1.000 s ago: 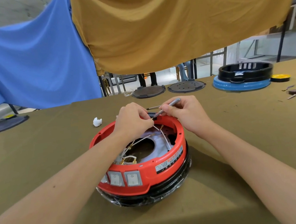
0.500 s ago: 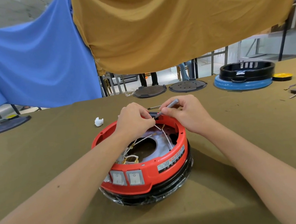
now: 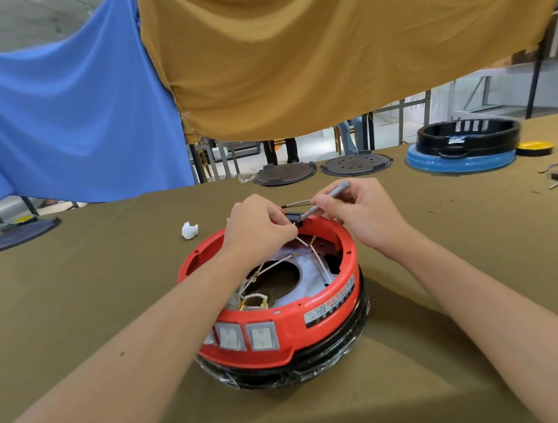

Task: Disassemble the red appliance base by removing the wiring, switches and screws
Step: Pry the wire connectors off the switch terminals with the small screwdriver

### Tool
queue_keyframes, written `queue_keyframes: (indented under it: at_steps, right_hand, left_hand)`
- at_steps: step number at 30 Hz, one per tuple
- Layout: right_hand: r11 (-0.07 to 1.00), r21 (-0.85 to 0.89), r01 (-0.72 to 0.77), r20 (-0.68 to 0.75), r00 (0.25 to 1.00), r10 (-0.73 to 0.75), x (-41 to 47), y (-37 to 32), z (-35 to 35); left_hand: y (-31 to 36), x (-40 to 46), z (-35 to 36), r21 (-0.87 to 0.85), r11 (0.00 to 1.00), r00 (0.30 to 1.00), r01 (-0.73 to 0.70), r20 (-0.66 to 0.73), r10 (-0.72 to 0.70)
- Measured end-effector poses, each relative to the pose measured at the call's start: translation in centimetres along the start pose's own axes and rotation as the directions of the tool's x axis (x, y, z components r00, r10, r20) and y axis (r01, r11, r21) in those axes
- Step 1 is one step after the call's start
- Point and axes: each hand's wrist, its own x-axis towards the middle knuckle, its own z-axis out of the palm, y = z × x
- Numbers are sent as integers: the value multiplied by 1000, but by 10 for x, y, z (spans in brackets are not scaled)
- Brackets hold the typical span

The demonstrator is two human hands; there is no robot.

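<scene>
The round red plastic appliance base point(image 3: 282, 317) sits mid-counter point(image 3: 105, 274). The left hand point(image 3: 255, 231) pinches a white wire point(image 3: 303, 241) at the far rim; the right hand point(image 3: 360, 213) grips a slim grey screwdriver point(image 3: 329, 197) against the small black connector point(image 3: 294, 217). A slipping tip could probably jab fingers or snap the terminal.

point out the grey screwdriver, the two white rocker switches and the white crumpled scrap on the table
grey screwdriver point(image 3: 332, 194), head view, on its handle by the right hand's fingers.
white rocker switches point(image 3: 246, 337), head view, between the pair on the red base's front.
white crumpled scrap point(image 3: 189, 230), head view, its middle.
</scene>
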Motion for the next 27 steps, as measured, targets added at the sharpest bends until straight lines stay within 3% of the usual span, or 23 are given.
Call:
queue_keyframes:
  at_steps: [8, 21, 25, 27]
  right_hand:
    - [990, -129, 57, 22, 998, -55, -1, 0, 1]
    - [999, 40, -12, 41, 999, 11, -2, 3, 0]
    - [990, -119, 75, 44, 997, -70, -2, 2, 2]
    - [991, -108, 80, 42, 996, -76, -2, 2, 2]
  left_hand:
    - [1, -1, -1, -13, 1000, 1000, -10, 18, 10]
    - [-3, 0, 0, -4, 1000, 1000, 7, 4, -7]
    - [-3, 0, 0, -7, 1000, 1000, 13, 2, -13]
    - [-3, 0, 0, 2, 1000, 1000, 7, 3, -7]
